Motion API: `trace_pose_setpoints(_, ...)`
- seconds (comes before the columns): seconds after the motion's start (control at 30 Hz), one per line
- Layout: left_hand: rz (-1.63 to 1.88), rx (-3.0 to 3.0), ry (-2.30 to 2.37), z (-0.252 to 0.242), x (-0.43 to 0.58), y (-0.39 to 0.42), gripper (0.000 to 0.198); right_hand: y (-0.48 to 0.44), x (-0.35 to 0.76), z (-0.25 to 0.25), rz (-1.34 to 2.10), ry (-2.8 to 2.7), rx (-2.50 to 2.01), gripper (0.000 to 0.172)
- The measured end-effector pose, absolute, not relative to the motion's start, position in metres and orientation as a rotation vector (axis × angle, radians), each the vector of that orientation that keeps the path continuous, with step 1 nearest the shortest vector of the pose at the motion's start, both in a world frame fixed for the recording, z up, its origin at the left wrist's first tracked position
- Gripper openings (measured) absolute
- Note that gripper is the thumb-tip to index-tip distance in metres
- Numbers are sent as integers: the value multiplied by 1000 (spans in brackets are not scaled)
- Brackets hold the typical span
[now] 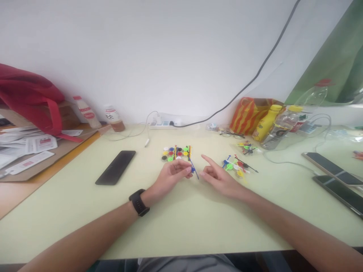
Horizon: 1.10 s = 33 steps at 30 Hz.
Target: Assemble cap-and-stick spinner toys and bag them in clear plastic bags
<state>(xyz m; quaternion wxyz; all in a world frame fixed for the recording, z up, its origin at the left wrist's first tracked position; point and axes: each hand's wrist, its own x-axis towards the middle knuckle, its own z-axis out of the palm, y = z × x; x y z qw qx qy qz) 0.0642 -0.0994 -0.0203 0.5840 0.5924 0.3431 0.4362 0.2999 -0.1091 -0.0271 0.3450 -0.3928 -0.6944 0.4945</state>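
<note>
Head cam, working outward from my end: both forearms come in over the pale green table [181, 230], and there's a black watch [138, 202] on the left wrist. The left hand [170, 174] sits palm-up-ish just left of centre, with its fingers pinched together on a little blue stick piece [194, 170]. The stick pokes out to the right of the fingertips, tilted, low over the table. The right hand [219, 178] rests just beside it, index finger sticking out up and to the left and the other fingers loosely curled. It's near the blue piece, but I can't tell if it's actually touching.

Just behind the left hand there's a neat cluster of coloured discs and sticks [177, 153]. Behind the right hand is a looser scatter of the same stuff [238, 166], and a smaller clump [247, 148] lies further back.

Off to the left a black phone [115, 167] lies flat. Two more phones [333, 172] are at the right edge.

Further back there's a pair of glasses [231, 133], a yellow bottle [266, 122], a clear bottle [286, 126] on its side and an orange striped bag [247, 112]. A white power strip [164, 121] sits against the wall with a dark cable [255, 77] running up from it. Two small drink bottles [113, 118] lean at the back left, beside a red bag [31, 98] and a pile of white packets [28, 145].
</note>
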Motion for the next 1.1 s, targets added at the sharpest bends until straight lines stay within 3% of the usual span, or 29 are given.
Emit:
trace_pose_setpoints(0.03,1033,1376,808,-20,64,-99,31,-108,302,-25,1372,-1805,-989,42)
trace_pose_setpoints(0.1,1047,1371,818,-20,65,-99,32,-106,306,-22,1530,-1830,-887,62)
trace_pose_setpoints(0.17,1038,1382,819,-19,65,-99,32,-104,309,-19,1573,-1837,-817,68)
trace_pose_setpoints(0.37,959,1433,797,-20,65,-102,30,-106,301,-20,1378,-1678,-836,30)
trace_pose_setpoints(0.6,941,1470,814,-18,66,-104,32,-109,299,-26,1414,-1720,-809,39)
trace_pose_setpoints(0.73,961,1453,822,-16,66,-105,34,-110,299,-25,1397,-1693,-834,53)
trace_pose_setpoints(0.83,977,1445,816,-16,67,-105,35,-107,302,-25,1389,-1725,-883,31)
trace_pose_setpoints(0.87,984,1439,816,-16,67,-104,35,-106,303,-24,1404,-1782,-878,34)
trace_pose_setpoints(0.93,993,1430,816,-17,67,-103,35,-104,306,-23,1436,-1887,-829,61)
trace_pose_setpoints(0.97,993,1430,817,-18,67,-103,35,-103,307,-22,1443,-1903,-810,65)
trace_pose_setpoints(1.1,971,1481,823,-21,67,-103,31,-107,302,-19,1440,-1722,-862,41)
